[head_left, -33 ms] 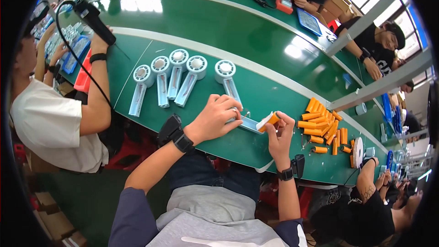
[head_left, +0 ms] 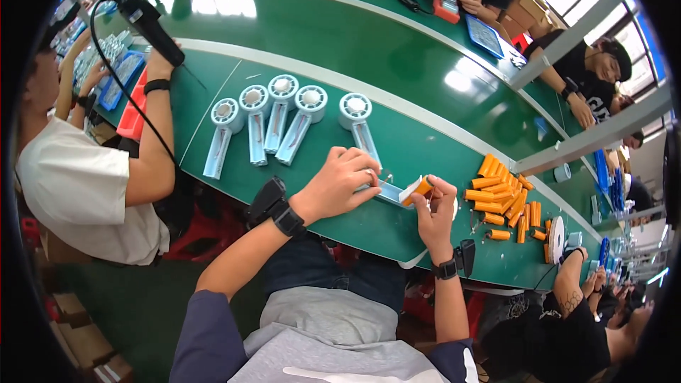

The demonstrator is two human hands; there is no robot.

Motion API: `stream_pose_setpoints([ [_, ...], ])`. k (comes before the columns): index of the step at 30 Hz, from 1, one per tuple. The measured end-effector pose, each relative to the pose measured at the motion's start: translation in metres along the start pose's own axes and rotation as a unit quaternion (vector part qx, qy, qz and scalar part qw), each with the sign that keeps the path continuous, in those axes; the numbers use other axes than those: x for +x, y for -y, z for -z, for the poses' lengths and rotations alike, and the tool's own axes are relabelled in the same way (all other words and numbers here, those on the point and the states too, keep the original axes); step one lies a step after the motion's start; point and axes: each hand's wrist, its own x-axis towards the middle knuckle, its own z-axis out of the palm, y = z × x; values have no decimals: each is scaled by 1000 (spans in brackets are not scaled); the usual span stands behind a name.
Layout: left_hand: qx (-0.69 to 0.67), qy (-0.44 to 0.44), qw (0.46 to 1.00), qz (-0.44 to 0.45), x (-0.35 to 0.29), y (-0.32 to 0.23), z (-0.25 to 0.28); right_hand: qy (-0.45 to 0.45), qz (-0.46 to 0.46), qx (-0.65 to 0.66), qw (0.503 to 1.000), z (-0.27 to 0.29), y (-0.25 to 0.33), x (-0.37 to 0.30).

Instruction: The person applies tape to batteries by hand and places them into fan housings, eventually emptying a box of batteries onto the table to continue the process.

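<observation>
My left hand (head_left: 337, 188) is closed at the left end of a light blue handheld-fan casing (head_left: 391, 193), its fingertips pinched together. A thin wire shows beside those fingertips; whether they grip it I cannot tell. My right hand (head_left: 436, 214) holds an orange cylindrical battery (head_left: 421, 188) over the casing's right end, between thumb and fingers. A white strip (head_left: 410, 189) stands out from the battery's left side. Beyond my left hand lies another fan casing (head_left: 355, 108) with a round grille head and an open handle. The casing's left part is hidden by my left hand.
Several similar open fan casings (head_left: 282, 87) lie to the left. Orange batteries (head_left: 500, 195) are heaped at right, near a white reel (head_left: 557, 239). At left, a co-worker's hand is by a black electric screwdriver (head_left: 149, 28). A metal post (head_left: 596, 130) rises at right.
The whole view has shifted slightly, so the table things sit a little farther right. Both hands keep nearly the same pose on the casing and battery.
</observation>
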Motion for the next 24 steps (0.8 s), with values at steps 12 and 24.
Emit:
stream_pose_setpoints([
  [12,-5,-124,992,8,-5,0,-15,294,271,-376,836,-7,43,49],
  [24,41,9,999,21,5,-13,8,433,214,-406,776,29,56,73],
])
